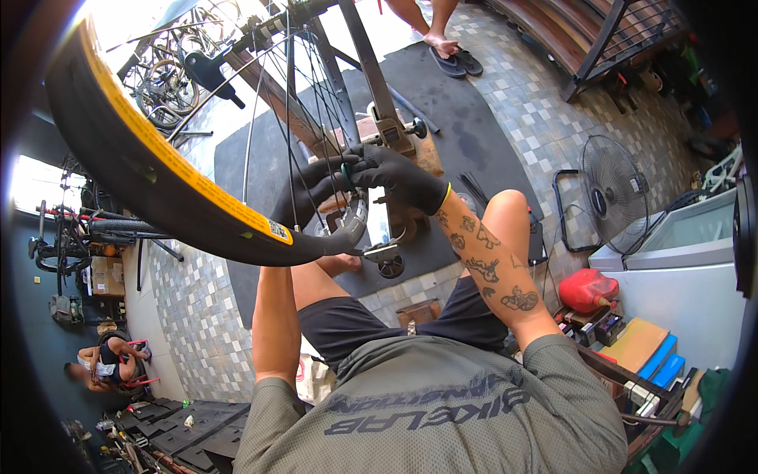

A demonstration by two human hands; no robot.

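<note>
Close in, two black-gloved hands meet at the rim of a bicycle wheel [197, 150] held in a truing stand [387, 118]. The right hand [395, 180] is closed in a pinch, thumb and forefinger pressed on a small teal tool [347, 175], most likely a spoke wrench, set where the spokes [292, 118] reach the rim. The left hand [312, 193] reaches in from behind the wheel and curls around the rim and tire just beside that spot, seemingly to keep the wheel from turning while the other hand works; how tightly it grips cannot be told, since spokes and tire hide part of the fingers.

The wheel stands upright between the person's knees, its black tire with a yellow band [181, 174] sweeping across the upper left of the view. The stand's dark arms rise on either side of the hub, and its base rests on a dark floor mat [466, 126] laid over small grey tiles, so the wheel hangs free to spin at working height for someone seated.

Farther out, on the person's right sit a red fuel can [588, 288], a floor fan [616, 189] and a white cabinet [687, 284] with blue and tan boxes [647, 351] nearby. On the left, parked bicycles [75, 237] line a wall, and another person [106, 363] crouches low over their own work. At the top, a third person's sandalled feet [450, 51] stand on the mat's far edge.
</note>
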